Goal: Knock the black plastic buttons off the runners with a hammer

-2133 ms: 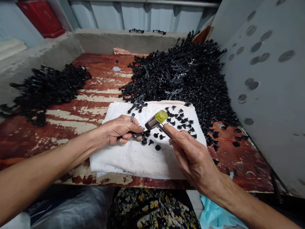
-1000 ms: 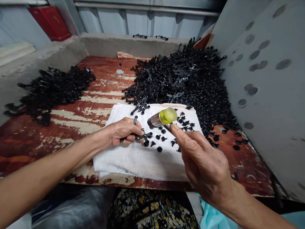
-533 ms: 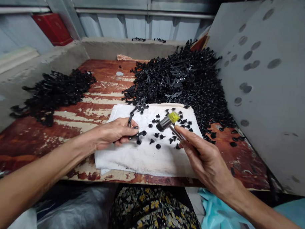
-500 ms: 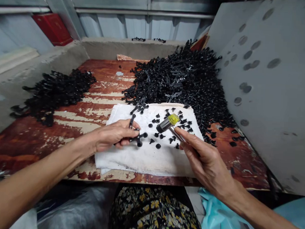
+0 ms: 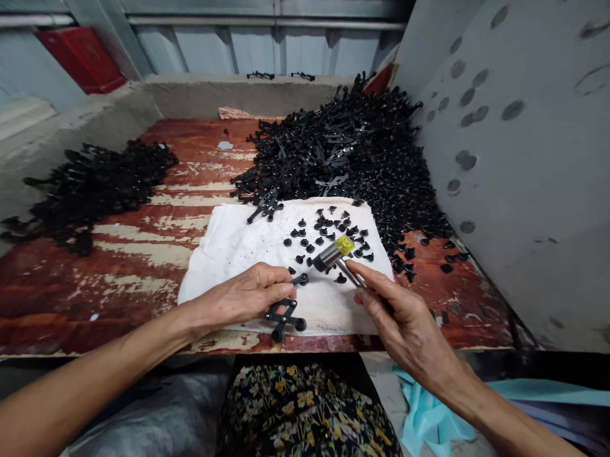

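My left hand (image 5: pixel 247 296) lies at the near edge of a folded white cloth (image 5: pixel 224 252), shut on a black moulded plastic runner (image 5: pixel 283 318) that sticks out past the fingertips. My right hand (image 5: pixel 406 319) grips the thin metal handle of a small hammer (image 5: pixel 334 254), which has a steel head and a yellow soft face. The head hangs just above the cloth, among several loose black plastic knobs (image 5: pixel 304 242). One knob-ended piece (image 5: pixel 300 279) lies right by my left fingertips.
A large heap of black plastic runners (image 5: pixel 338 149) rises behind the cloth, and a smaller heap (image 5: pixel 91 194) lies to the left, both on a worn red-painted board (image 5: pixel 108 281). A grey panel with round marks (image 5: pixel 507 162) stands on the right, and a concrete ledge (image 5: pixel 240 93) runs along the back.
My left hand has moved toward me, to the cloth's near edge, with the runner still in it. The hammer stays over the cloth, and the whole view has shifted slightly.
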Action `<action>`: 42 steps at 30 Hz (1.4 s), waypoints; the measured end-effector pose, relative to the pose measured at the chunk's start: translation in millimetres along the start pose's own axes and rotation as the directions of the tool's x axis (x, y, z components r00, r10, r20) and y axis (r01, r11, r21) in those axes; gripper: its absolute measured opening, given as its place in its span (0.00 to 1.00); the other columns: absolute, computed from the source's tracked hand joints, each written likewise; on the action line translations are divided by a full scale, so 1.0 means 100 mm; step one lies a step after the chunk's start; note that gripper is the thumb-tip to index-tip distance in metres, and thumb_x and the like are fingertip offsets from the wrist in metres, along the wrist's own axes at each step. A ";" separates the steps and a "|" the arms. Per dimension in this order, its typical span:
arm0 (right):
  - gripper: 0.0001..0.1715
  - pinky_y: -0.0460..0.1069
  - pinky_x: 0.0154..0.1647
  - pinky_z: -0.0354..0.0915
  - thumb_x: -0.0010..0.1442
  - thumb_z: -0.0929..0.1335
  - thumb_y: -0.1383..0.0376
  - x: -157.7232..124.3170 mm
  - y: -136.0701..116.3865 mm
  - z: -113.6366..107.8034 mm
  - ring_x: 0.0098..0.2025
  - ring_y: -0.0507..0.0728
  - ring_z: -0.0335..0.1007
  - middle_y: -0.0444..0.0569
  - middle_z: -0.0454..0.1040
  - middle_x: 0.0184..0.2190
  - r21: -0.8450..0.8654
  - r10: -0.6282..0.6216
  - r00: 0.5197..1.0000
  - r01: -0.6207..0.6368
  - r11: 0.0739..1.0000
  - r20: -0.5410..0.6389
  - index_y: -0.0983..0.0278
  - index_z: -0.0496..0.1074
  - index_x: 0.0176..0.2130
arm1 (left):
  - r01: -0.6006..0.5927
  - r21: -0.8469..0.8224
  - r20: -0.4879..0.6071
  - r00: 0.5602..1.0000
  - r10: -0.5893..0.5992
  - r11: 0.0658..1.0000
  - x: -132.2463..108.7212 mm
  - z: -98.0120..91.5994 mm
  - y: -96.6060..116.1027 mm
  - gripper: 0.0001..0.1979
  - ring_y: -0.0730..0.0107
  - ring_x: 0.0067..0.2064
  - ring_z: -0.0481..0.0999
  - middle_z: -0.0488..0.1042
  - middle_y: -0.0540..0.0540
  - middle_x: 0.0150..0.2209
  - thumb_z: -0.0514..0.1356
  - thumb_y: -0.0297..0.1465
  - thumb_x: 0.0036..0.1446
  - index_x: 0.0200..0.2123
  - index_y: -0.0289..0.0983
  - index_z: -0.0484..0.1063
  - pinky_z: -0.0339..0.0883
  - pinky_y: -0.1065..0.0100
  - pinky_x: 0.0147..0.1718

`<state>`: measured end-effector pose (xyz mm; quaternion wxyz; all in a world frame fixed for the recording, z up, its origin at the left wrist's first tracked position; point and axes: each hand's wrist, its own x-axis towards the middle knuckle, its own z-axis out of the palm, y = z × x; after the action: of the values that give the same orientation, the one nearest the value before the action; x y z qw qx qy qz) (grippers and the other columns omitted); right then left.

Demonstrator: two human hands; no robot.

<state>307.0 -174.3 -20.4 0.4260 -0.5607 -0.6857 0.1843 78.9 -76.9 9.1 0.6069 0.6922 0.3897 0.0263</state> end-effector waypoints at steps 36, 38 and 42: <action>0.27 0.53 0.41 0.75 0.64 0.59 0.76 0.01 -0.03 0.01 0.40 0.57 0.77 0.57 0.78 0.42 -0.085 -0.146 0.986 0.153 0.985 0.080 0.67 0.66 0.60 | 0.057 0.279 -0.131 0.991 -0.021 0.959 0.07 -0.01 0.05 0.15 0.77 0.22 0.53 0.56 0.55 0.19 0.52 0.41 0.54 0.21 0.38 0.61 0.47 0.70 0.22; 0.27 0.51 0.31 0.74 0.64 0.58 0.76 0.02 -0.07 0.00 0.30 0.55 0.73 0.54 0.75 0.35 -0.170 -0.167 0.975 0.190 0.967 0.145 0.69 0.65 0.61 | 0.063 0.331 -0.163 0.987 -0.009 0.941 0.08 -0.01 0.03 0.15 0.76 0.22 0.54 0.56 0.55 0.19 0.51 0.40 0.54 0.21 0.38 0.60 0.47 0.70 0.22; 0.28 0.49 0.25 0.68 0.64 0.58 0.77 0.05 -0.14 -0.01 0.25 0.54 0.66 0.48 0.69 0.29 -0.267 -0.235 0.957 0.275 0.924 0.171 0.70 0.64 0.61 | 0.089 0.374 -0.190 0.982 -0.018 0.923 0.09 0.01 0.02 0.14 0.76 0.22 0.55 0.56 0.55 0.18 0.51 0.38 0.54 0.20 0.38 0.60 0.48 0.69 0.22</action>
<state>299.2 -174.6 -7.5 0.3124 -0.5086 -0.7999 0.0631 86.5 -72.2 6.9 0.4229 0.7805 0.4604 -0.0031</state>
